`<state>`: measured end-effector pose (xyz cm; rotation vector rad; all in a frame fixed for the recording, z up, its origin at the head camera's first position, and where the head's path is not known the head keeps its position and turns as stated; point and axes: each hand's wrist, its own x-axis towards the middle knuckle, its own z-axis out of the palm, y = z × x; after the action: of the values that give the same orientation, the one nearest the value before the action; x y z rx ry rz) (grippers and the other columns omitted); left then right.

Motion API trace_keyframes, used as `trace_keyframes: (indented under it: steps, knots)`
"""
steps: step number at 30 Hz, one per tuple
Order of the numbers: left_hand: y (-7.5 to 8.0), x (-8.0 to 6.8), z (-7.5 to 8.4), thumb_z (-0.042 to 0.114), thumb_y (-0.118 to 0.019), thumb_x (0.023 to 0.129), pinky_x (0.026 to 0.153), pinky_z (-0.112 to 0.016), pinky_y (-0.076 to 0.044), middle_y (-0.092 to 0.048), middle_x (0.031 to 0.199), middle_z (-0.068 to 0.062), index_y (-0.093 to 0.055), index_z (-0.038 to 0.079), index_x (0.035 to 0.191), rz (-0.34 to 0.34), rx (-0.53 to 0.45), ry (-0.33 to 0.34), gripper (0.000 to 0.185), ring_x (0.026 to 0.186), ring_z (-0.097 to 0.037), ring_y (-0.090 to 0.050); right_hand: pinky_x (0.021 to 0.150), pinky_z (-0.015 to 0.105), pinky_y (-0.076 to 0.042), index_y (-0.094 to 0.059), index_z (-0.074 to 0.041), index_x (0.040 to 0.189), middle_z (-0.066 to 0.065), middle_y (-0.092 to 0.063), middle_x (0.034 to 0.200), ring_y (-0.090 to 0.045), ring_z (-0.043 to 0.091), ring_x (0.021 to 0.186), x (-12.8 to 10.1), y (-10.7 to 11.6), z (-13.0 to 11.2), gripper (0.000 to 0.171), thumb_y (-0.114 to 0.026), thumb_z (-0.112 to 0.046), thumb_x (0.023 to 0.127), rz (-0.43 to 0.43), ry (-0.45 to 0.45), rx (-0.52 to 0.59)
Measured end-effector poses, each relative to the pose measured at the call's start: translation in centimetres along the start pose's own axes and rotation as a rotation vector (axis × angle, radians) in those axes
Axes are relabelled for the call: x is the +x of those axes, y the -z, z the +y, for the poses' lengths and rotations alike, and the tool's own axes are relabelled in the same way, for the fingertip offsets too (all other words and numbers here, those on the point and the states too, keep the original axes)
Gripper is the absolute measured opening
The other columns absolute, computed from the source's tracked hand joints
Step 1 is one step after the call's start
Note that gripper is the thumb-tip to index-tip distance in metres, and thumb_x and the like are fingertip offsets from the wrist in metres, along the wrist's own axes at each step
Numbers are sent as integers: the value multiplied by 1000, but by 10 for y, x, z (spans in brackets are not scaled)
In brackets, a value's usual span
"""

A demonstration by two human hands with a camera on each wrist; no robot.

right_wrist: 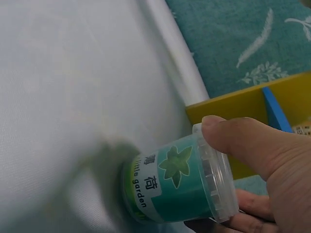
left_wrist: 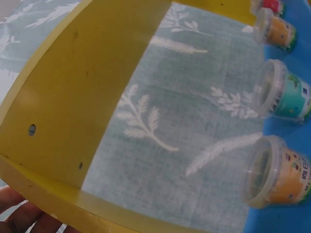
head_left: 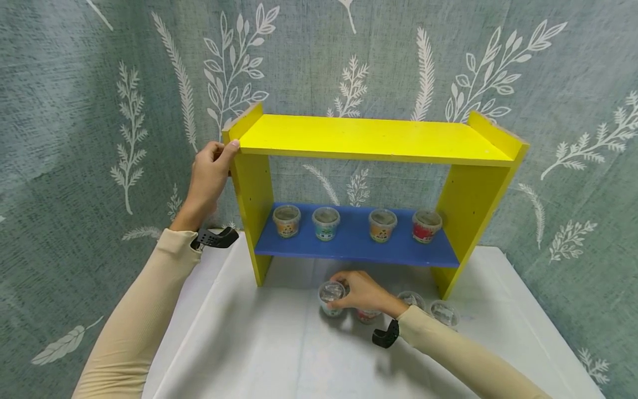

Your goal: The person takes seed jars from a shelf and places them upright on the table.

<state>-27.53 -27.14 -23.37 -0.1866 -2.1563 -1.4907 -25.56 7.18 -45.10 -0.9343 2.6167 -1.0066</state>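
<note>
My right hand (head_left: 365,291) pinches the lid rim of a small plastic cup (right_wrist: 182,182) with a clear lid. Its teal label shows a green leaf and "little garden". This cup is low over the white table, in front of the shelf; I cannot tell if its base touches the cloth. My left hand (head_left: 208,172) grips the upper left side panel of the yellow shelf (head_left: 374,136), thumb at the front edge. In the left wrist view only some of its fingers (left_wrist: 29,216) show. A red-labelled cup (head_left: 368,316) is partly hidden beneath my right hand.
On the blue board (head_left: 349,244) stand an orange cup (head_left: 287,221), a teal cup (head_left: 326,224), another orange cup (head_left: 382,226) and a red cup (head_left: 426,226). Two lidded cups, one (head_left: 411,298) partly behind my right wrist and one (head_left: 444,313) farther right, stand on the table (head_left: 239,343).
</note>
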Motion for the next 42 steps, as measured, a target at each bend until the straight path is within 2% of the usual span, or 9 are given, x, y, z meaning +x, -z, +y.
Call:
trace_keyframes:
  steps: [7,14,21,27,31,35,42]
  knots:
    - [-1,3,1,55,-55,102,81,-30,-47,-55,101,-5,-57,9,111,2,-12,-14,47,88,-19,-54,92,41,-54,-64,-8,133,4,-68,123,-65,23,111,1,3,-1,67,-88,-42,81,-38,1,-30]
    - [-3,3,2,54,-55,103,83,-31,-47,-56,105,-5,-57,9,111,7,-24,-7,45,91,-18,-55,96,45,-52,-63,-3,135,9,-68,127,-64,29,117,-1,9,-4,67,-88,-36,82,-72,8,-68]
    - [-2,1,1,54,-54,103,84,-33,-47,-56,106,-5,-56,9,112,5,-17,-6,46,92,-18,-55,97,47,-52,-63,-3,137,12,-66,132,-62,31,120,-3,11,0,67,-87,-35,83,-83,1,-66]
    - [-2,0,0,54,-53,103,86,-33,-46,-55,109,-6,-56,9,115,2,-15,-7,47,94,-18,-55,94,46,-53,-64,-4,136,9,-68,128,-65,29,114,-7,14,4,66,-87,-37,84,-35,47,-73]
    - [-2,0,0,55,-53,103,84,-32,-45,-55,107,-5,-56,9,115,-1,-14,-5,47,92,-19,-53,96,51,-52,-63,-2,135,13,-67,129,-65,32,114,-12,22,5,62,-85,-33,87,-3,78,-46]
    - [-1,-1,-1,55,-53,103,83,-32,-45,-54,105,-5,-56,9,114,4,-10,-3,47,91,-19,-52,98,55,-50,-65,-4,133,13,-67,128,-64,36,116,-16,32,5,55,-83,-29,89,20,81,0]
    - [-1,0,-1,55,-53,103,84,-31,-46,-55,107,-5,-56,8,114,8,0,-7,48,92,-18,-54,97,52,-51,-65,-10,132,3,-68,125,-65,29,113,-27,50,-3,51,-83,-32,89,36,59,32]
